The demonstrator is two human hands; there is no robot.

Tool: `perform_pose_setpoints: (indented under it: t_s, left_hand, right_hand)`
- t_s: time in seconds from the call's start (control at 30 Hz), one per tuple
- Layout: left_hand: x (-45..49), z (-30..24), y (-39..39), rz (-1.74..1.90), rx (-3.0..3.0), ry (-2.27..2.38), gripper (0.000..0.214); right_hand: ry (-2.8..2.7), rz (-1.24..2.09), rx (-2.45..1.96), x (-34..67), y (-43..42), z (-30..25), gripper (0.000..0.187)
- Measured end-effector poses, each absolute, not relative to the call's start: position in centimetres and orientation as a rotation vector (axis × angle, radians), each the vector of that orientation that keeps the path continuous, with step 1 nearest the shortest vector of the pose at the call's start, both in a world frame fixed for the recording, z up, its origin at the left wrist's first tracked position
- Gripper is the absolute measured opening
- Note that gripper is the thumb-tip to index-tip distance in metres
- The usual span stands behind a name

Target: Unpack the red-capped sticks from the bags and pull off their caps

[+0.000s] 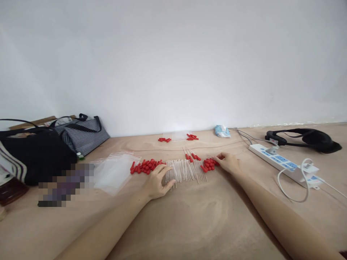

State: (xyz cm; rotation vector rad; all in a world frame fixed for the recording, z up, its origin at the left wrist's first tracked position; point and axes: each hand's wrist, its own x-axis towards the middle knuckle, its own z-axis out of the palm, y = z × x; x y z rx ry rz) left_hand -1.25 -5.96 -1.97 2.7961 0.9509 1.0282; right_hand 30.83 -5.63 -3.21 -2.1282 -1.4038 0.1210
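Observation:
A row of clear glass droppers (187, 170) with red rubber bulbs lies on the tan table (189, 224). Red bulbs (145, 166) bunch at the row's left end, and more red bulbs (209, 164) at its right end. My left hand (157, 182) rests on the left part of the row with fingers spread over the tubes. My right hand (227, 162) is at the right end, fingertips pinched on a red bulb. A few separate droppers (192, 156) lie just behind the row.
Clear plastic bags (112, 171) lie left of the row. A striped bag (81, 135) and a black bag (35, 153) stand far left. More droppers (179, 137) and a blue packet (222, 131) lie by the wall. A white power strip (282, 162) and black headphones (306, 139) are at right.

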Motion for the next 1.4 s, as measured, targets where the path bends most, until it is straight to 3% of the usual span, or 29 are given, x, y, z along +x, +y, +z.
perform_pose_setpoints:
  t_s: [0.17,0.37,0.67,0.93,1.1,1.4]
  left_hand:
    - [-2.0,-2.0,-6.1,1.106,2.743,1.009,0.024]
    - [-2.5,-2.0,-5.8,1.188,2.682,1.132,0.015]
    - [-2.7,-2.0,-5.1,1.238,2.678,1.157,0.013]
    - [-2.5,-2.0,-5.3,1.21,2.781,1.22,0.022]
    - [-2.7,-1.7,-6.8,1.271,2.963,1.157,0.041]
    - [-2.5,-2.1,-7.8,1.15,3.092,0.798,0.013]
  right_hand:
    - [-1.385,0.186,-2.219,30.4,-5.1,-1.9,0.041]
    - [-1.545,0.42,-2.2,26.8,-2.5,0.0,0.023]
    - [-1.639,0.557,-2.336,24.8,-0.1,0.6,0.029]
    - [-1.75,0.235,-1.992,23.3,-4.3,1.5,0.017]
    - [-2.004,-0.237,-1.226,20.4,-9.0,-2.0,0.011]
    - [-2.083,-0.369,-0.959,18.6,-11.1,-3.8,0.021]
